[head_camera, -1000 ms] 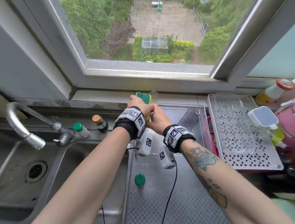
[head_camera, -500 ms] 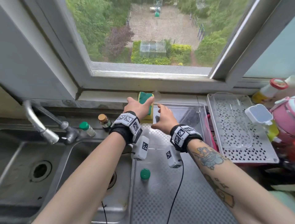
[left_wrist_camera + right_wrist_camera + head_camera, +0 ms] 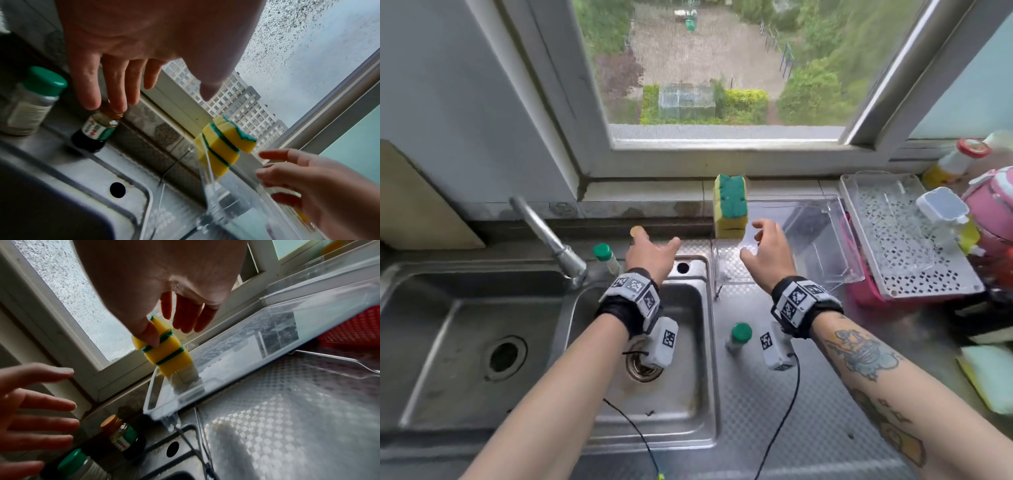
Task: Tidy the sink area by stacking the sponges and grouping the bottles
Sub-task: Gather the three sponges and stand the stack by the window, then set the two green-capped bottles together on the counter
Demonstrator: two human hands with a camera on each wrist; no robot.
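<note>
the sponges (image 3: pixel 730 205) stand stacked at the clear tray's (image 3: pixel 825 246) back-left corner. both hands hang loose and holding nothing, the left hand (image 3: pixel 650 253) over the dark bottle (image 3: pixel 93 131), the right hand (image 3: pixel 767 253) just beside the stack.

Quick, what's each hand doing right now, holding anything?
Left hand: open, reaching over the dark bottle, gripping nothing.
Right hand: open, empty, near the sponge stack.

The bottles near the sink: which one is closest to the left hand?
The dark bottle with the tan cap, under the left hand; both green-capped bottles stand farther off.
</note>
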